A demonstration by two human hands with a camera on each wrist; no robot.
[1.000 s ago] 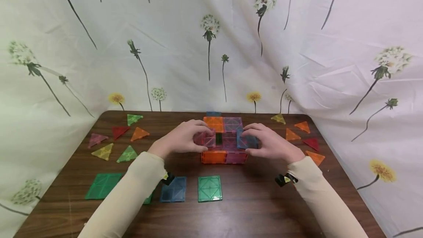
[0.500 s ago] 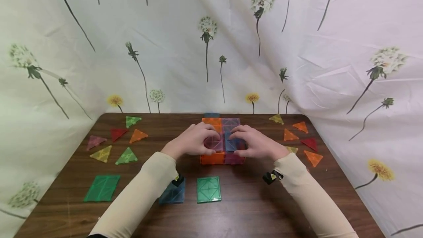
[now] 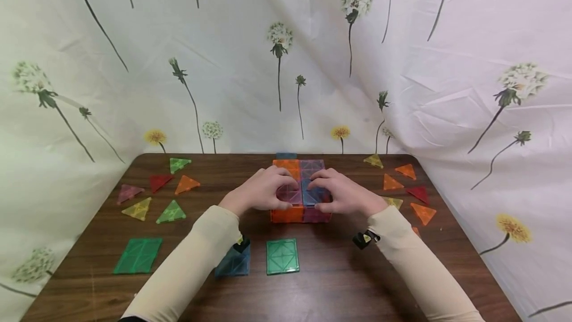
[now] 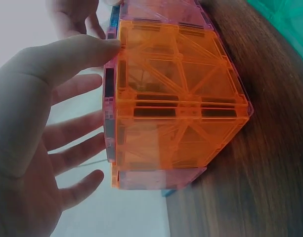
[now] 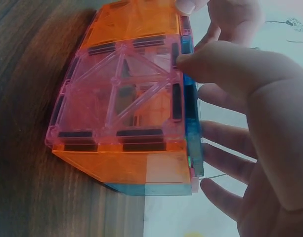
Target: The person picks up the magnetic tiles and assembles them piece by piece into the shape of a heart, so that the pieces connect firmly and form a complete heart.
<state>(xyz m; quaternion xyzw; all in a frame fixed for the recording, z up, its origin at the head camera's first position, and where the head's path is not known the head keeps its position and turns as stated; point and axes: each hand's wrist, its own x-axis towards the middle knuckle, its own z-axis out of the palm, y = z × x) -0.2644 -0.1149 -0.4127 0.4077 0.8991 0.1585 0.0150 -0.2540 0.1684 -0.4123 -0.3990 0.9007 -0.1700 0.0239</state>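
Observation:
A box of see-through magnetic tiles stands at the middle of the table, with an orange tile and a pink-purple tile along its front. On its top, the left hand touches a pink tile, thumb at the near edge, fingers spread over the upper face. Beside it the right hand rests its fingertips on a blue tile, its thumb by the front top edge. Behind these lie an orange tile and a purple tile. Both wrist views show relaxed fingers along the box top.
Nearer the front edge lie a green tile, a blue tile partly under the left wrist, and a green tile. Several triangle tiles, such as an orange triangle and a red triangle, are scattered at both sides.
The pink and blue tiles, tilted in the hands one second ago, now lie flat side by side over the gap in the box top. Both hands have moved inward.

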